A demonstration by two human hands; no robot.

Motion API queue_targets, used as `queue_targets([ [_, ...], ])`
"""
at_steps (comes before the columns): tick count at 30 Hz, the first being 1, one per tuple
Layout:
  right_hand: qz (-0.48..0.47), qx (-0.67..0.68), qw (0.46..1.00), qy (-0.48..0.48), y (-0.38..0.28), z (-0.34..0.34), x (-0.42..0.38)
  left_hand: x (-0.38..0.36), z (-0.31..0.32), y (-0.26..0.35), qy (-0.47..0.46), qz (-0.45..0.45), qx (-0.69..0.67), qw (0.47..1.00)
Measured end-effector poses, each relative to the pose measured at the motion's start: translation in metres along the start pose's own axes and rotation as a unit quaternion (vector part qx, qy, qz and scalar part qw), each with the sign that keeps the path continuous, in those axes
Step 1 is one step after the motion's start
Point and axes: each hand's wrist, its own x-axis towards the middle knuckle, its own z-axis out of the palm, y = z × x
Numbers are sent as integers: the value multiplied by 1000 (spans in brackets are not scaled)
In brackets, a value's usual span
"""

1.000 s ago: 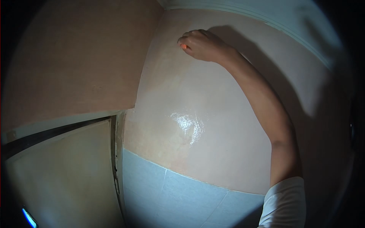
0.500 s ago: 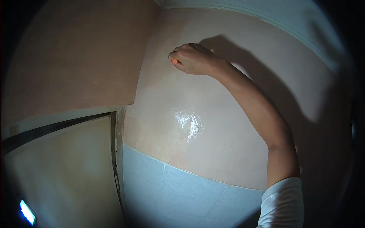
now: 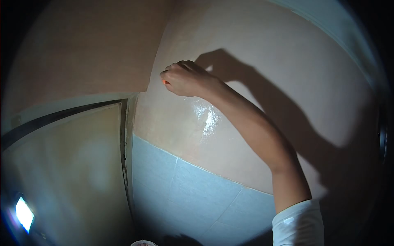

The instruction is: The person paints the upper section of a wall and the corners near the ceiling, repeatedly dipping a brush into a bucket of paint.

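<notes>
My right hand [image 3: 184,78] is raised in front of the pinkish wall [image 3: 262,74], fingers wrapped round a tool with an orange handle [image 3: 165,82]. Only the orange end pokes out of the fist; the rest lies hidden behind the fingers, so I cannot tell what kind of tool it is. A shiny wet patch [image 3: 210,121] glistens on the wall just below the wrist. My arm, in a white sleeve [image 3: 298,223], reaches up from the lower right and throws a broad shadow on the wall. My left hand is out of sight.
Blue-grey tiles [image 3: 197,180] cover the lower wall. To the left is a door [image 3: 69,164] in a worn frame, with a bright lamp [image 3: 24,214] before it. A white-rimmed bucket [image 3: 143,242] shows at the bottom edge. Pale moulding [image 3: 305,14] runs along the ceiling.
My right hand has moved lower and to the left along the wall, still gripping the orange-handled tool. The view has tilted down, bringing the bucket's rim into sight.
</notes>
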Motion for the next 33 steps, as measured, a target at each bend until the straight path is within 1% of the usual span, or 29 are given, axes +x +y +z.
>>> queue_targets([
  [2, 63, 125, 987, 75, -34, 11, -11, 24, 6, -12, -25, 46, 14, 999],
  [3, 73, 191, 964, 167, -48, 25, -21, 24, 7, -10, -30, 63, 8, 998],
  [4, 124, 264, 933, 212, -71, 30, -38, 21, 4, -6, -30, 77, 1, 997],
  [5, 174, 338, 890, 253, -99, 36, -55, 17, -2, 0, -27, 90, -7, 996],
  [7, 242, 413, 820, 313, -155, 64, -92, -4, -11, 16, -20, 161, -5, 987],
  [8, 269, 468, 785, 303, -179, 84, -112, -16, -18, 38, -48, 136, -18, 989],
  [9, 296, 526, 744, 285, -201, 103, -130, -22, -25, 50, -66, 149, -22, 986],
  [10, 320, 590, 687, 279, -220, 121, -144, -30, -24, 62, -55, 163, -77, 982],
  [11, 348, 649, 623, 265, -242, 132, -160, -44, -29, 80, -63, 174, -77, 980],
  [13, 389, 717, 547, 188, -269, 147, -193, -57, -32, 98, -91, 141, -104, 980],
  [14, 413, 732, 523, 143, -269, 152, -189, -60, -38, 125, -99, 137, -99, 980],
  [15, 425, 738, 512, 112, -284, 155, -191, -40, -42, 121, -72, 175, -86, 978],
  [17, 413, 749, 515, 61, -307, 163, -209, -48, -46, 141, -86, 172, -147, 970],
  [18, 404, 752, 520, 33, -319, 167, -223, -62, -46, 152, -89, 168, -149, 970],
  [19, 385, 761, 523, 12, -324, 173, -257, -81, -29, 145, -81, 171, -153, 970],
  [20, 377, 768, 517, 11, -336, 174, -275, -84, -26, 131, -74, 197, -142, 967],
  [21, 407, 750, 522, 0, -274, 224, -200, -30, -12, 258, -104, 189, -104, 971],
  [22, 373, 759, 533, -34, -234, 218, -169, -57, -10, 312, -76, 181, -112, 974],
  [23, 359, 755, 547, -46, -246, 222, -168, -55, -9, 315, -73, 189, -103, 974],
  [24, 326, 730, 600, -30, -273, 229, -173, -40, -7, 299, -85, 204, -90, 971],
  [25, 289, 709, 643, -29, -290, 232, -169, -34, -6, 289, -86, 199, -77, 973],
  [26, 259, 710, 654, -8, -312, 243, -169, -31, -7, 281, -86, 191, -64, 976],
  [28, 201, 715, 662, -99, -344, 262, -167, -24, -8, 266, -82, 185, -44, 978],
  [29, 163, 712, 669, -141, -353, 271, -164, -29, -6, 266, -80, 183, -61, 978],
  [32, 44, 668, 736, -100, -397, 313, -166, -46, -1, 277, -76, 171, -111, 976],
  [33, 52, 667, 736, -99, -406, 320, -167, -48, -1, 280, -76, 163, -125, 976],
])
